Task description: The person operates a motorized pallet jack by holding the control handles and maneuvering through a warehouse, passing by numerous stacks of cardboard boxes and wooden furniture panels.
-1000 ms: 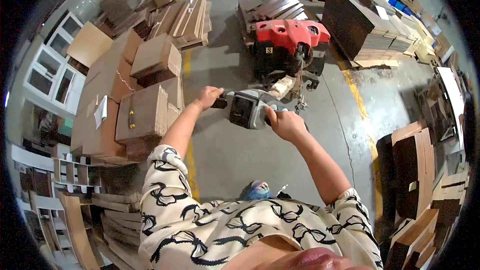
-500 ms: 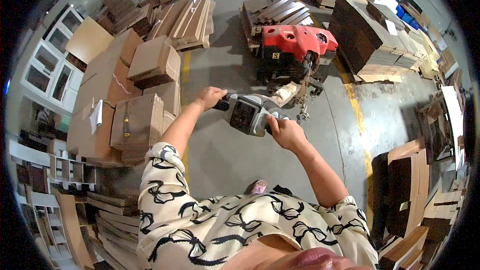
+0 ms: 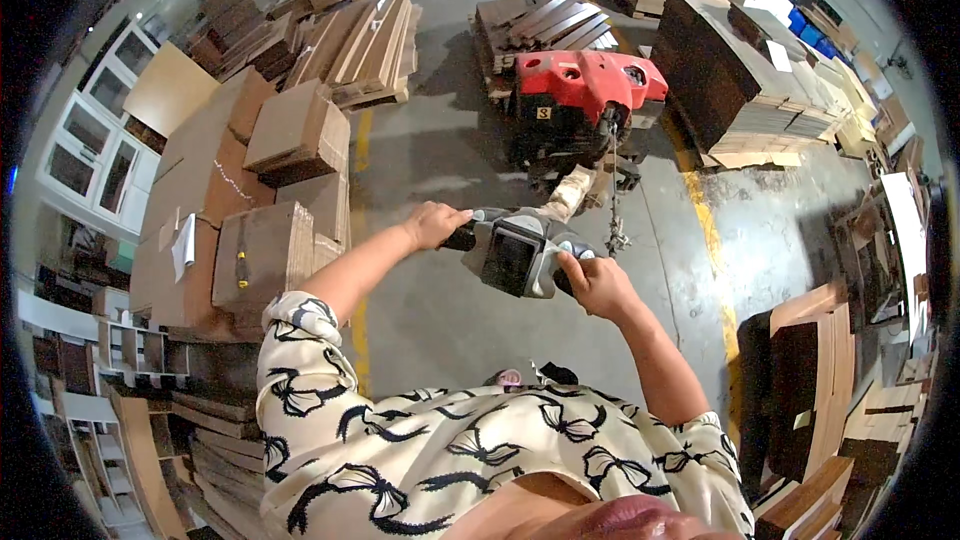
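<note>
Gripping is complete: left hand (image 3: 436, 227) and right hand (image 3: 603, 288) are closed around the handle (image 3: 515, 255); the red truck (image 3: 588, 80) stands beyond it. What remains cannot be told.

Compared with the earlier views, we note the grey-and-black control handle (image 3: 515, 255) lower and farther right; the left hand (image 3: 437, 225) and right hand (image 3: 603, 287) have shifted down and rightward with it; we find the cord (image 3: 615, 185) below the red machine (image 3: 590, 80) now hanging straighter; less of the pink shoe (image 3: 509, 378) shows; the stacked cartons (image 3: 295, 130) appear farther left.
</note>
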The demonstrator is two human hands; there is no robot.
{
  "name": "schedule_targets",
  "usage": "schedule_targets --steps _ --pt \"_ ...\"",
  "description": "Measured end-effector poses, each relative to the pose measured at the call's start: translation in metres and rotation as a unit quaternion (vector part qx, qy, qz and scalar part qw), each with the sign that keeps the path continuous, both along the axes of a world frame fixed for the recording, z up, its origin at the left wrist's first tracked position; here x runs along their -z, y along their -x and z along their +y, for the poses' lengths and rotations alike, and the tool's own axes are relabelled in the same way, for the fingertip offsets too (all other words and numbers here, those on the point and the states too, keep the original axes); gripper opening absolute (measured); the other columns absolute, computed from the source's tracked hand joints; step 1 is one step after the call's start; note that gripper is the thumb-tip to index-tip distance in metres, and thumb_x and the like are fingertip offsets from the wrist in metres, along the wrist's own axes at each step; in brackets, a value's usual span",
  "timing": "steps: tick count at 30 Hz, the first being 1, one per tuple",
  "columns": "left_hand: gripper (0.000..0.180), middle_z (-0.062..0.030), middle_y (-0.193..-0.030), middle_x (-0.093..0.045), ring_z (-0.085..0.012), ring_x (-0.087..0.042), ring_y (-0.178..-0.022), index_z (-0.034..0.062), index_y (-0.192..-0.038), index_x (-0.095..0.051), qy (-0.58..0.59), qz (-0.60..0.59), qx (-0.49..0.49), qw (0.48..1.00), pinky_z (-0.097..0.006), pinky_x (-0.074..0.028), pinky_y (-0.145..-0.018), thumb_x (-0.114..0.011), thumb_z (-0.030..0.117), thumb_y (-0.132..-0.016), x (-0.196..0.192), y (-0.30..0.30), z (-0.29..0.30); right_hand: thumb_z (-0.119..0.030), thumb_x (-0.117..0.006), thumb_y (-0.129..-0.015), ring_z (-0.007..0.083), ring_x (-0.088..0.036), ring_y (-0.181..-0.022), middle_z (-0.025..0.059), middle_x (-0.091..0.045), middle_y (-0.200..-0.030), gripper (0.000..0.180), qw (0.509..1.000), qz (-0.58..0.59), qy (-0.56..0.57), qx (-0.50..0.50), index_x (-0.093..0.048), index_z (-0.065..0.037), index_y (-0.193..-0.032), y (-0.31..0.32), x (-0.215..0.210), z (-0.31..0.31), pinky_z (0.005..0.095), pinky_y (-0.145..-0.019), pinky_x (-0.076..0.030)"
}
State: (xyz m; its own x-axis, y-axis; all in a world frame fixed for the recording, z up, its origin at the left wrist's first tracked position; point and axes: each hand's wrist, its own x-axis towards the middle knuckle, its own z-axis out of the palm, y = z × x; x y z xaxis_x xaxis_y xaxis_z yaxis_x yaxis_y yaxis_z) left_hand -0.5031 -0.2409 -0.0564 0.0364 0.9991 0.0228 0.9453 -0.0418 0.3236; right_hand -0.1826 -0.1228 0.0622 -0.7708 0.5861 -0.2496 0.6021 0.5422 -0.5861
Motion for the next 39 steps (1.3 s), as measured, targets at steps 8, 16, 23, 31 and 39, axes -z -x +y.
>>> schedule_targets --steps 8,16,23,31,39 --pt "0.040 -0.0127 -0.075 -0.063 -0.0334 -0.060 -0.070 0.0147 -0.093 -0.062 0.012 -0.049 -0.121 0.991 -0.042 -0.045 -0.061 -0.038 0.047 -0.090 -0.037 -0.049 -0.007 -0.048 -0.037 -0.092 0.0398 -0.058 -0.074 0.0196 -0.061 -0.072 0.052 0.999 0.031 -0.003 -0.018 -0.062 -0.006 -0.077 -0.018 0.008 0.009 0.0452 -0.065 -0.046" --pt "0.059 -0.0126 -0.068 -0.060 -0.0313 -0.059 -0.066 0.0122 -0.079 -0.064 0.051 -0.097 -0.105 0.988 -0.038 -0.044 -0.060 -0.035 0.062 -0.087 -0.053 -0.072 -0.006 -0.046 -0.039 -0.092 0.0394 -0.057 -0.068 0.0194 -0.059 -0.066 0.051 0.999 0.013 -0.001 -0.038 -0.063 -0.004 -0.073 -0.027 -0.005 0.027 0.0436 -0.060 -0.045" --pt "0.061 -0.0156 -0.065 -0.056 -0.0333 -0.057 -0.067 0.0086 -0.082 -0.063 0.103 -0.176 -0.097 0.974 -0.040 -0.042 -0.062 -0.030 0.059 -0.090 -0.061 -0.095 0.002 -0.051 -0.040 -0.089 0.0366 -0.059 -0.064 0.0175 -0.058 -0.060 0.056 1.000 -0.010 0.001 -0.029 -0.064 -0.003 -0.071 -0.044 0.000 0.047 0.0413 -0.059 -0.047" --pt "0.059 -0.0149 -0.065 -0.055 -0.0328 -0.053 -0.065 0.0065 -0.081 -0.057 0.117 -0.181 -0.063 0.974 -0.039 -0.044 -0.063 -0.027 0.057 -0.090 -0.031 -0.065 0.020 -0.048 -0.040 -0.091 0.0394 -0.057 -0.060 0.0200 -0.056 -0.058 0.059 0.998 0.025 -0.034 -0.057 -0.061 -0.001 -0.063 -0.029 -0.002 0.058 0.0423 -0.057 -0.046" --pt "0.027 -0.0101 -0.070 -0.060 -0.0278 -0.058 -0.065 0.0157 -0.104 -0.060 0.034 -0.179 -0.024 0.983 -0.035 -0.048 -0.059 -0.045 0.032 -0.089 -0.039 -0.039 0.023 -0.050 -0.040 -0.090 0.0352 -0.058 -0.053 0.0199 -0.053 -0.050 0.065 0.997 0.029 -0.032 -0.068 -0.057 0.002 -0.056 0.002 -0.014 0.072 0.0411 -0.054 -0.047"
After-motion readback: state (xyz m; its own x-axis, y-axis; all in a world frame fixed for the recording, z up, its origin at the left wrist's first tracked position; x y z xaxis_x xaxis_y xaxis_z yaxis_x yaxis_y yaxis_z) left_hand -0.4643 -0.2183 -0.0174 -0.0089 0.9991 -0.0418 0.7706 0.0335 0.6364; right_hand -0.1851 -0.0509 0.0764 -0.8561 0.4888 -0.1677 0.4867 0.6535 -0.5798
